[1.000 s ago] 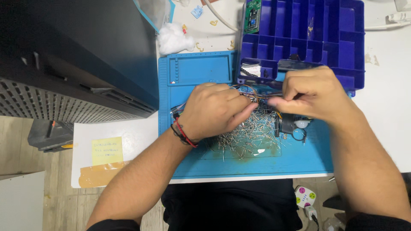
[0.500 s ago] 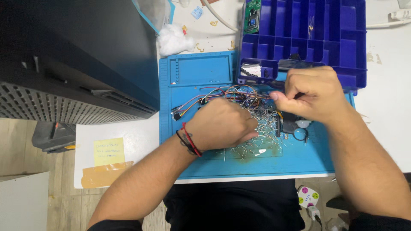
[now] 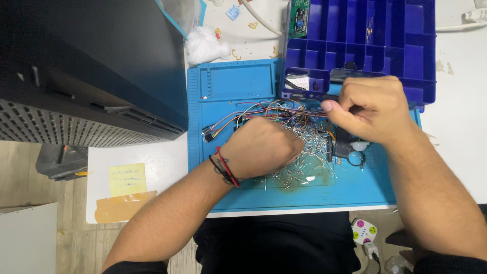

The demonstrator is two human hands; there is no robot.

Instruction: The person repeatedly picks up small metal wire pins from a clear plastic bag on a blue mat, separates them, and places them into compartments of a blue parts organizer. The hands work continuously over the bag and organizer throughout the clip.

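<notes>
Even, bright overhead light fills the desk (image 3: pixel 456 127); shadows beneath the hands are soft and short. The blue mat (image 3: pixel 304 195) shows faint sheen. Focus is sharp throughout, with slight wide-angle bending at the edges.

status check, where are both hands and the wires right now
Left hand fisted down on the metal lead pile. Right hand pinching the jumper wire bundle at its end. Wires tangled over the blue mat.

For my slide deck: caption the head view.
Right hand pinches coloured jumper wires while left hand rests in loose metal pins on a blue mat.
</notes>
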